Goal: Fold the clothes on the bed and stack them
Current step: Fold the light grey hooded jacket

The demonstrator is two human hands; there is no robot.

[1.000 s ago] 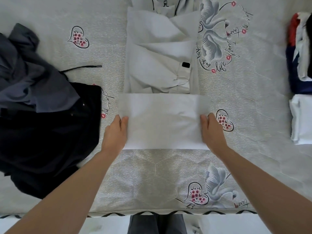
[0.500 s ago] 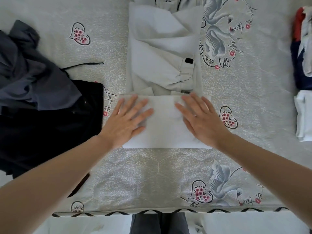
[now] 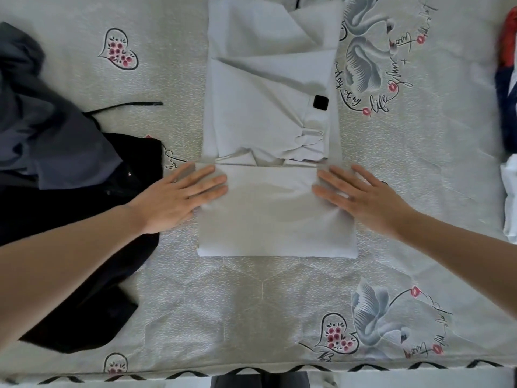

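Two hands: left hand [image 3: 179,198] and right hand [image 3: 363,198] lie flat, fingers straight, pressing the shirt's folded bottom part, holding nothing.
Shirt: pale grey shirt [image 3: 268,107], smooth thin cloth, long rectangle, middle of the bed [image 3: 251,303].
At 9 o'clock: dark clothes pile [image 3: 56,177], soft and crumpled.
At 3 o'clock: folded stack [image 3: 507,93].

A bedroom in a home. Shown by a bed [image 3: 251,312] under a printed bedspread of swans and hearts, loose clothes [image 3: 56,152] heaped at the left and a folded stack [image 3: 507,79] at the far right.
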